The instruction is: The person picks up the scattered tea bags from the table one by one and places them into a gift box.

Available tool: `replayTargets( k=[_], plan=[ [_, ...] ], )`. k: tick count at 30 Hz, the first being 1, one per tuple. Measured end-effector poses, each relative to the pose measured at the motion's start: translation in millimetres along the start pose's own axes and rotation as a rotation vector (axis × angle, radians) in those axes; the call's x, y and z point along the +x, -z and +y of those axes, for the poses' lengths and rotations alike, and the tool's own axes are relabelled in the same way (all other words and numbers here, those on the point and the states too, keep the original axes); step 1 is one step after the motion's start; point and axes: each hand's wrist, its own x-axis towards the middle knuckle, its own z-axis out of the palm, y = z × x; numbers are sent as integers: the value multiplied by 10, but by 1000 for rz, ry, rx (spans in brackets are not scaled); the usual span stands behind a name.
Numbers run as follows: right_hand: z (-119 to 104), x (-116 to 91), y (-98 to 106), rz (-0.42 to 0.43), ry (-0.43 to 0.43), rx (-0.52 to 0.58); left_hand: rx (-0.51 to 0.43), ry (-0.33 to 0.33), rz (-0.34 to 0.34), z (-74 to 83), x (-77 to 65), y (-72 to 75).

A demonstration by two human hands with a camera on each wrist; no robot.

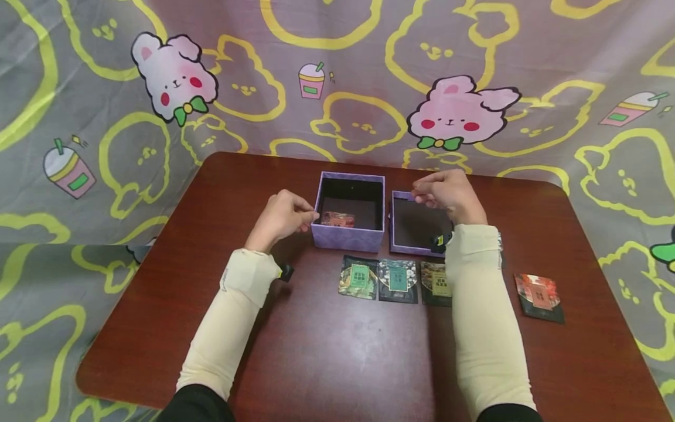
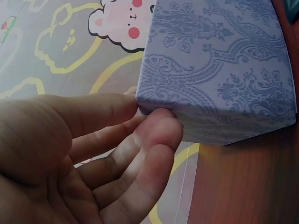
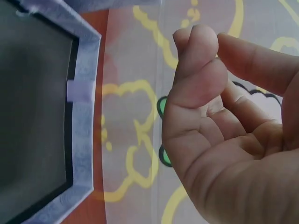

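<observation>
A purple patterned box (image 1: 348, 239) stands open at the top, with a red-and-orange packet (image 1: 338, 220) lying inside. My left hand (image 1: 285, 215) pinches the box's left rim at the near corner; in the left wrist view, thumb and fingertips meet at an edge of the box (image 2: 219, 60). To the right of the box lies its shallow purple-edged lid (image 1: 416, 220), dark inside face up. My right hand (image 1: 445, 190) is held over the lid's far right part. Its fingers are curled, thumb tip against the fingertips, and nothing shows between them in the right wrist view.
In front of the box and lid lie a green packet (image 1: 358, 278), a blue-grey packet (image 1: 398, 281) and a brownish packet (image 1: 435, 284) partly behind the right sleeve. Farther right is a red-and-black packet (image 1: 539, 298). A patterned curtain (image 1: 364, 70) hangs behind the brown table (image 1: 316, 363).
</observation>
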Motion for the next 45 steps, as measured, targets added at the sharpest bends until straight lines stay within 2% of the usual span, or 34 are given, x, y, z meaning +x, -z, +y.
replayTargets(
  k=[4, 8, 12, 16, 20, 23, 30, 37, 45],
  plan=[
    [76, -31, 150, 28, -20, -14, -21, -1, -8, -10, 7, -9],
    [132, -21, 235, 43, -34, -33, -33, 36, -19, -64, -30, 29],
    [152, 2, 311, 32, -15, -31, -32, 42, 4, -94, -55, 83],
    [251, -56, 548, 99, -43, -26, -32, 14, -3, -62, -44, 63],
    [376, -130, 797, 152, -83, -63, -43, 20, -14, -49, -44, 17],
    [430, -170, 907, 157, -92, -100, -58, 20, -15, -51, -37, 14],
    [612, -257, 1171, 211, -147, -89, -57, 19, -25, -22, -16, 16],
    [703, -282, 1274, 218, -164, -136, -21, 18, -11, -9, -14, 39],
    [901, -323, 1365, 214, -238, -81, -26, 7, -17, -1, 10, 1]
  ],
)
